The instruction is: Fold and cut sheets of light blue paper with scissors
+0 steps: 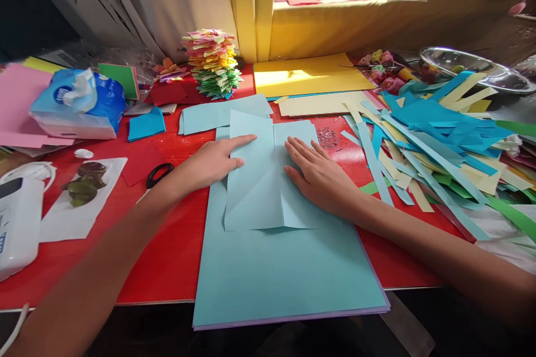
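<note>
A folded light-blue paper sheet (259,178) lies on a stack of light-blue paper (285,273) at the table's near edge. My left hand (215,162) rests on the folded sheet's left part, index finger stretched along its upper edge and the other fingers curled. My right hand (318,175) lies flat on the sheet's right part with fingers spread, just right of the centre crease. Neither hand holds anything.
The red table (167,256) carries black scissors (158,174), a tissue pack (79,103), a white device (17,223), a stack of folded paper flowers (213,61), yellow paper (305,73), a pile of blue and cream strips (431,139) and a glass bowl (473,67).
</note>
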Tool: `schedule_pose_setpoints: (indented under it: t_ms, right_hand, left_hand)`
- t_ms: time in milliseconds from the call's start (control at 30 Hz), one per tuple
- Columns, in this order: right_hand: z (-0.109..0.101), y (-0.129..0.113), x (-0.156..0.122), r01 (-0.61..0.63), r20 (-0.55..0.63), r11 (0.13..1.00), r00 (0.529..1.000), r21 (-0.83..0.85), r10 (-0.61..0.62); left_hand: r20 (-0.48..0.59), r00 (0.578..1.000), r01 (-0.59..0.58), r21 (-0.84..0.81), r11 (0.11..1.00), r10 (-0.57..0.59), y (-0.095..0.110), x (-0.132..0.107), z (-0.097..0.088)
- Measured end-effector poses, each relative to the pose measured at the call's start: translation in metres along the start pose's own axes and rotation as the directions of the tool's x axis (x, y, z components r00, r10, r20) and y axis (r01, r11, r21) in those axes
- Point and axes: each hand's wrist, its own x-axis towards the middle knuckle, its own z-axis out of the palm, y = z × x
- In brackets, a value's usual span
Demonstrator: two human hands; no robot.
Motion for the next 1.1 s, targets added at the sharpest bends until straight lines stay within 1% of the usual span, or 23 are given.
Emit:
schedule_pose_setpoints:
  t_ms: [67,100,133,167,233,300,333,400,633,800,867,933,1000,1100]
  right_hand:
    - [-0.002,-0.002,-0.002,0.027,0.006,1.000,1.000,0.017,-0.027]
    - [-0.002,-0.002,-0.002,0.041,0.020,0.999,0.999,0.026,-0.042]
    - [-0.002,-0.002,-0.003,0.051,0.035,0.998,0.998,0.033,-0.052]
    - [-0.001,-0.002,-0.003,0.055,0.044,0.998,0.997,0.033,-0.057]
    - [0.003,-0.002,-0.003,0.051,0.045,0.999,0.998,0.017,-0.052]
    - [0.006,-0.001,-0.002,0.045,0.037,0.999,0.998,-0.005,-0.044]
    - [0.007,0.000,-0.002,0.040,0.035,0.999,0.999,-0.013,-0.040]
    - [0.008,0.000,-0.001,0.037,0.032,0.999,0.999,-0.022,-0.036]
    - [0.007,0.000,-0.001,0.036,0.051,0.999,0.998,-0.026,-0.035]
    - [0.007,-0.001,-0.001,0.035,0.050,0.999,0.998,-0.016,-0.034]
    - [0.006,0.000,-0.001,0.032,0.048,0.999,0.998,0.001,-0.033]
    - [0.002,0.001,-0.001,0.025,0.049,0.998,0.998,0.059,-0.028]
    - [-0.004,0.001,-0.002,0.012,0.031,0.990,0.999,0.143,-0.016]
    - [-0.011,-0.001,-0.003,0.009,-0.026,0.978,1.000,0.210,-0.004]
  left_hand:
    - [-0.084,0.997,-0.004,-0.032,0.999,0.002,0.002,-0.001,-0.001]
    - [-0.096,0.995,-0.009,-0.045,0.999,0.004,0.004,-0.001,-0.002]
    - [-0.082,0.997,-0.011,-0.052,0.999,0.007,0.005,-0.002,-0.003]
    - [-0.041,0.999,-0.011,-0.052,0.999,0.009,0.005,-0.003,-0.005]
    - [0.096,0.995,-0.015,-0.025,1.000,0.017,0.005,-0.005,-0.007]
    - [0.226,0.974,-0.029,0.023,0.999,0.023,0.003,-0.006,-0.008]
    - [0.266,0.964,-0.033,0.045,0.998,0.020,0.002,-0.007,-0.008]
    - [0.295,0.955,-0.029,0.071,0.997,0.007,0.000,-0.007,-0.007]
    - [0.290,0.957,-0.010,0.016,1.000,0.005,0.001,-0.006,-0.004]
    - [0.296,0.955,-0.013,0.028,1.000,0.004,0.004,-0.009,-0.006]
    - [0.302,0.953,-0.018,0.032,0.999,0.008,0.004,-0.010,-0.006]
    - [0.293,0.956,-0.023,0.023,0.999,0.015,0.004,-0.011,-0.007]
    - [0.250,0.968,-0.036,0.003,0.999,0.034,0.003,-0.011,-0.008]
    - [0.112,0.991,-0.071,-0.026,0.997,0.073,0.005,-0.010,-0.011]
